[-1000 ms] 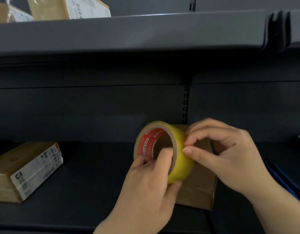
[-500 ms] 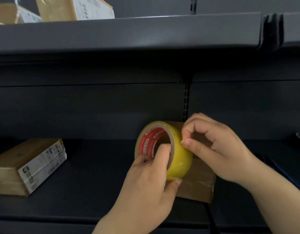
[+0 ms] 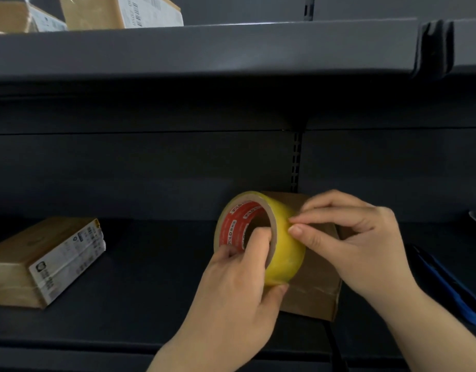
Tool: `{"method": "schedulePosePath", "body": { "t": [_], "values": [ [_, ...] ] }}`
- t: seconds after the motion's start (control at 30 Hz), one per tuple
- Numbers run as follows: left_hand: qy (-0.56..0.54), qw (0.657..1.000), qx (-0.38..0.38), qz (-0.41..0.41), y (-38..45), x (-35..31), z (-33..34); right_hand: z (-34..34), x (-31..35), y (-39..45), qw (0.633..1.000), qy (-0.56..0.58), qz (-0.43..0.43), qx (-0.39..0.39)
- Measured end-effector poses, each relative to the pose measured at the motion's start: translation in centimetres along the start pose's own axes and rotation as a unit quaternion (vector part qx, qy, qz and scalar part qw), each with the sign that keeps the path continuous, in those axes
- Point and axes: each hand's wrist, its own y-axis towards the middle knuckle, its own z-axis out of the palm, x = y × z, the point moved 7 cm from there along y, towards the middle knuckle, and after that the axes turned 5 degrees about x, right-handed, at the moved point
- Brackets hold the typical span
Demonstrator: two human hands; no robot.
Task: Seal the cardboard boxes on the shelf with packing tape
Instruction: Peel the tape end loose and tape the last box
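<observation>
A labelled box (image 3: 43,260) lies at the left end of the shelf (image 3: 151,264), well apart from my work. More boxes (image 3: 119,10) sit on the upper shelf (image 3: 204,47) at its left end.

My left hand (image 3: 231,285) grips the tape roll (image 3: 261,237): fingers curl through the core, thumb presses the yellow outer face from below. The roll stands on edge, its hole facing left, in front of the brown box (image 3: 317,285), which rests mid-shelf close to the back panel.

My right hand (image 3: 352,242) works at the roll's outer face. Thumb and forefinger are pinched together on the yellow surface; I judge they are picking at the free end of the tape. Whether the end is already lifted I cannot tell.

To do this step well:
- Hold the roll steady with the left hand so it does not turn under the nail.
- Scrape across the seam with the nail, not along it, to avoid splitting the tape into a strip.
- Lift the full width before pulling.
- Then draw the end toward the brown box and lay it over the flap seam.

A blue object (image 3: 446,285) lies at the right end of the shelf.
</observation>
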Motion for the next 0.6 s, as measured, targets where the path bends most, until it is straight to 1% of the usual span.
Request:
{"method": "schedulePosePath", "body": {
  "t": [0.13, 0.3, 0.4, 0.47, 0.6],
  "values": [
    [-0.004, 1.0, 0.004, -0.005, 0.0, 0.1, 0.2, 0.3, -0.1, 0.7, 0.998, 0.002, 0.014, 0.054],
    [0.027, 0.999, 0.02, -0.007, -0.1, 0.2, 0.5, 1.1, -0.9, 1.3, 0.989, 0.009, 0.045, 0.144],
    [0.035, 0.999, 0.026, -0.013, -0.2, 0.2, 0.6, 1.7, -1.2, 1.3, 0.978, -0.032, 0.046, 0.203],
    [0.032, 0.999, 0.032, -0.017, -0.3, 0.1, 0.8, 1.9, -1.1, 1.3, 0.97, -0.072, 0.026, 0.232],
    [0.029, 0.998, 0.042, -0.021, -0.4, -0.1, 0.9, 1.9, -0.5, 1.2, 0.961, -0.115, -0.003, 0.252]
  ]
}}
